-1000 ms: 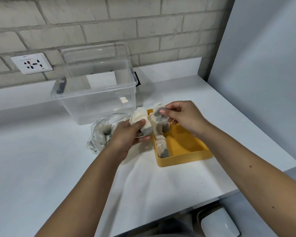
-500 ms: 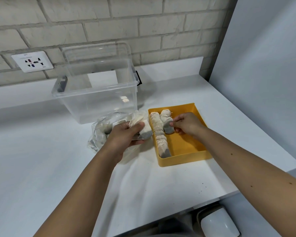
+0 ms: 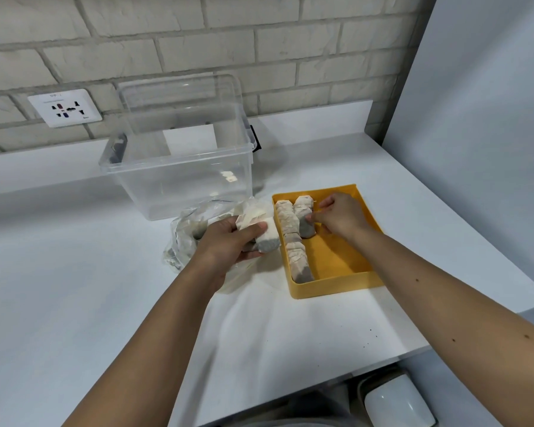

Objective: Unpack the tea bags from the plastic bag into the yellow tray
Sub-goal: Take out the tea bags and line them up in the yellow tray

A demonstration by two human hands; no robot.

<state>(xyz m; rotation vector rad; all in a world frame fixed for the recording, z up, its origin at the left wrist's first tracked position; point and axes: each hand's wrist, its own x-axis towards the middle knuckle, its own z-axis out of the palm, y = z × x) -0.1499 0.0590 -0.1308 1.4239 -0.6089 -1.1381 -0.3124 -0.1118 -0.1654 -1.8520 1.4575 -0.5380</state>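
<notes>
A yellow tray [image 3: 346, 274] sits on the white counter to the right of a crumpled clear plastic bag [image 3: 185, 232]. A long row of tea bags [image 3: 292, 238] lies along the tray's left wall, and a short second stack [image 3: 304, 215] stands beside it. My right hand [image 3: 339, 215] is inside the tray with its fingertips against that short stack. My left hand [image 3: 228, 241] grips a bunch of tea bags [image 3: 261, 228] just above the plastic bag, close to the tray's left wall. More tea bags show dimly inside the bag.
An empty clear plastic bin [image 3: 179, 167] stands behind the bag, against the brick wall. A wall socket [image 3: 64, 108] is at the left. A grey panel [image 3: 475, 118] bounds the counter on the right. The counter's front edge [image 3: 383, 362] runs diagonally below the tray.
My right hand carried tea bags from mid-air down into the tray and set them beside the long row. My left hand kept its bunch in place.
</notes>
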